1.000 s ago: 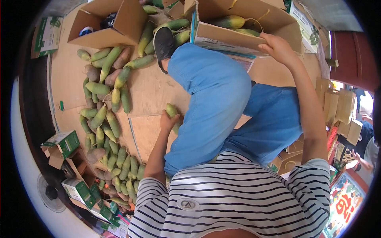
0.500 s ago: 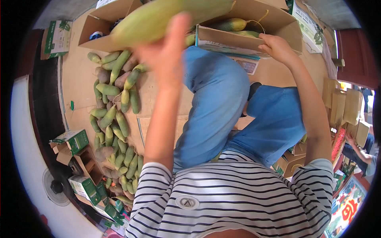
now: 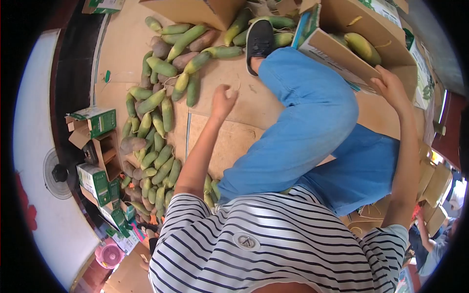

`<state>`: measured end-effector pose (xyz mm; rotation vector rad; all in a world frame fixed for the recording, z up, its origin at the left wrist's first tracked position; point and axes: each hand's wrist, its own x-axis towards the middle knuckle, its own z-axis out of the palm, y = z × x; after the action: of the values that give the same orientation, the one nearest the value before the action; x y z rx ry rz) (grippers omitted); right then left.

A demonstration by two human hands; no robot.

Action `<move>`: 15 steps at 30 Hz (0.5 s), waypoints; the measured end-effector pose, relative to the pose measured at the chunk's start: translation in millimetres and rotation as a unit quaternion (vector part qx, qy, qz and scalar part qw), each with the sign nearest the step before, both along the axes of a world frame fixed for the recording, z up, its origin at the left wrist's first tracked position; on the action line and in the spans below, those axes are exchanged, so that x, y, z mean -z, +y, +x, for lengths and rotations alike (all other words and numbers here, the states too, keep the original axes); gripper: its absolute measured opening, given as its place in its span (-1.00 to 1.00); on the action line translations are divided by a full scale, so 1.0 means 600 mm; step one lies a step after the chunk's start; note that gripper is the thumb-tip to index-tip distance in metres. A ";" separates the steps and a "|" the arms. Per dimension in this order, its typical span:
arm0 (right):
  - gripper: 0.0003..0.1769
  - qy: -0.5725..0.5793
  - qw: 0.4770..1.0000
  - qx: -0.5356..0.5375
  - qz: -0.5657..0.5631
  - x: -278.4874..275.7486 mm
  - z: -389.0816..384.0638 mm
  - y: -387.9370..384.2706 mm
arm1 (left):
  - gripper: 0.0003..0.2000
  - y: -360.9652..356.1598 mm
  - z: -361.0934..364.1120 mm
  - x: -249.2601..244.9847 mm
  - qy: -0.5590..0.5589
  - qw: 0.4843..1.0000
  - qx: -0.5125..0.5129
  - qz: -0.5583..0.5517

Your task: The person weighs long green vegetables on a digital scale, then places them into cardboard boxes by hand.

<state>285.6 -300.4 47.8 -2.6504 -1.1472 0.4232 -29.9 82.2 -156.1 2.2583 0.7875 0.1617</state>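
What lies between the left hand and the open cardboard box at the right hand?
In the head view, a blue trouser leg lies between left hand and cardboard box.

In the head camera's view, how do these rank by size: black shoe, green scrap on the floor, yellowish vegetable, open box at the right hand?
Largest to smallest:
Open box
Black shoe
Yellowish vegetable
Green scrap

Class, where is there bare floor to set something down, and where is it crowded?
Bare cardboard floor lies between the heaped vegetables and the bent leg, under the left hand; a smaller patch, between knee and right forearm. Crowded: the heap itself, and around the toe of the shoe.
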 end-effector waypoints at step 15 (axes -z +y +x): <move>-0.52 0.015 0.991 0.106 0.083 -0.063 -0.004 0.043 | -0.54 0.296 -0.059 0.082 0.205 0.944 -0.014 0.259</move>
<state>282.9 -274.4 85.8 -2.5753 -0.8413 0.3131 -65.2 259.6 -205.6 2.8310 1.0929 -0.1094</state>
